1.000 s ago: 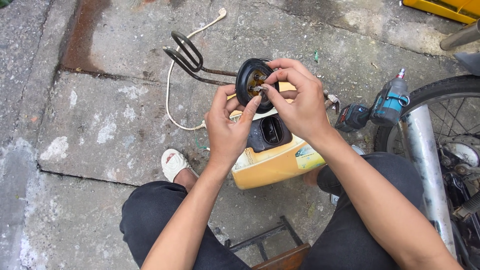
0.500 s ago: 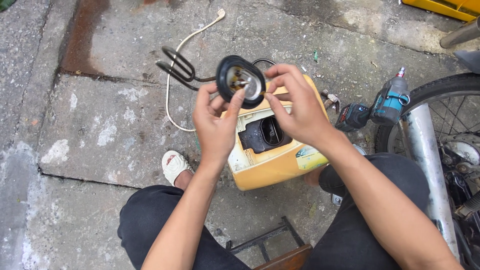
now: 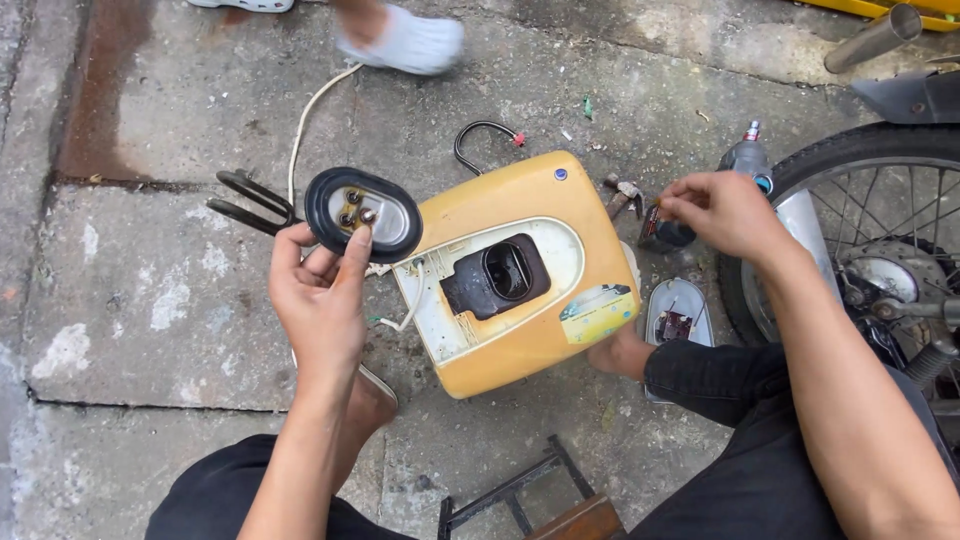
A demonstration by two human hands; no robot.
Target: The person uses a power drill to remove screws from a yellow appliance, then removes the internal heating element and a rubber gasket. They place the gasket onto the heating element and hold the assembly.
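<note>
My left hand (image 3: 322, 300) holds up a heating element (image 3: 362, 212): an oval black-rimmed metal flange with dark coil loops sticking out to its left. Below and to the right lies a yellow water-heater casing (image 3: 520, 270) on the concrete, its white inner panel and dark oval opening facing up. My right hand (image 3: 728, 212) has reached out to the right, fingertips pinched over small tools and parts (image 3: 655, 225) on the ground beside the casing; whether it grips anything is hidden.
A motorcycle wheel (image 3: 880, 250) stands close on the right. A small grey cover (image 3: 678, 315) lies by my right foot. A white cord (image 3: 305, 130) runs across the concrete, another person's foot (image 3: 405, 40) is at the top, and a stool frame (image 3: 520, 500) sits between my legs.
My right hand let go of the heating element and moved right to the tools. My left hand carried the element left, off the casing. A person's foot came into view at the top.
</note>
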